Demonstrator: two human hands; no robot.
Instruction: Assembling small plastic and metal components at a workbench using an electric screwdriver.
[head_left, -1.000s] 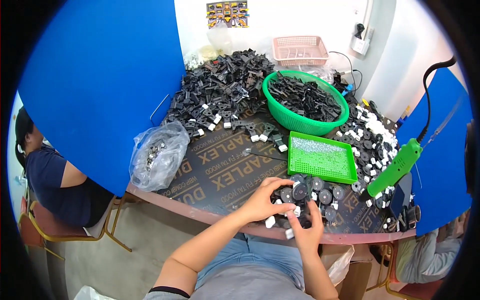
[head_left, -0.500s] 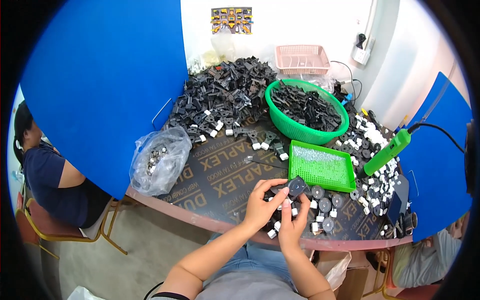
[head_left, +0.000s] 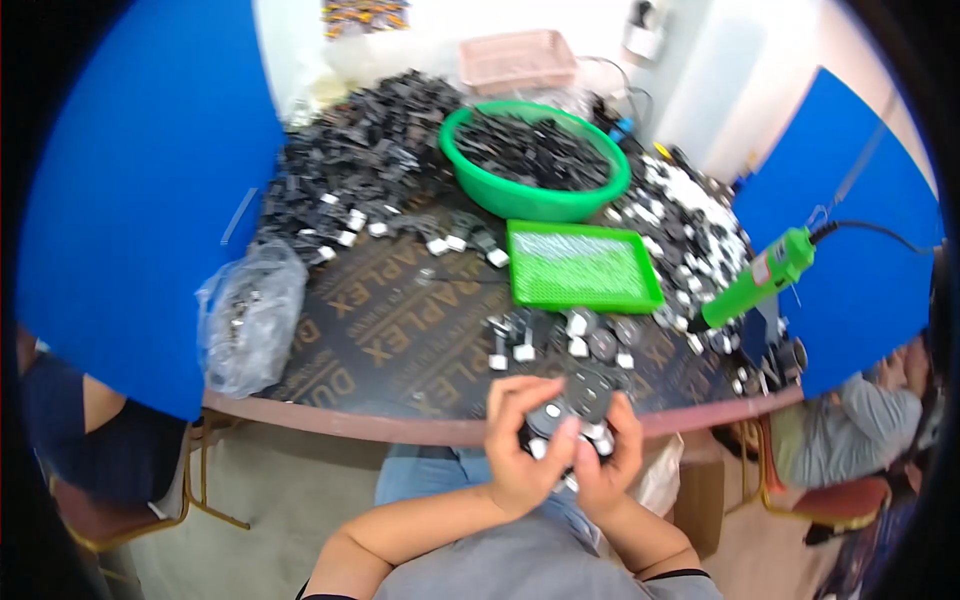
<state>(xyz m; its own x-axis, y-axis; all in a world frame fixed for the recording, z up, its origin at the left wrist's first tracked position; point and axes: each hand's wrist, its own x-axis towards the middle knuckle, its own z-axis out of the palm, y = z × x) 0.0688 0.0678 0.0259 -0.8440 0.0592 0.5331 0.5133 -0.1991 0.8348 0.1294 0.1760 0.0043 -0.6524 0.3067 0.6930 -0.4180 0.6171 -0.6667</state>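
My left fingers (head_left: 507,405) and right fingers (head_left: 628,432) clasp a cluster of black and white parts (head_left: 591,394) at the worktop's (head_left: 350,426) near edge.
Best, I judge: an even, gentle pinch — thumbs steadying, parts kept over the worktop; beyond lie loose discs (head_left: 603,345) — then the green tray (head_left: 578,301).

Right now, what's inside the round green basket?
A heap of black parts sits in the round green basket; blur hides their exact shapes. Only the top layer shows: the basket's floor and anything deeper are covered.
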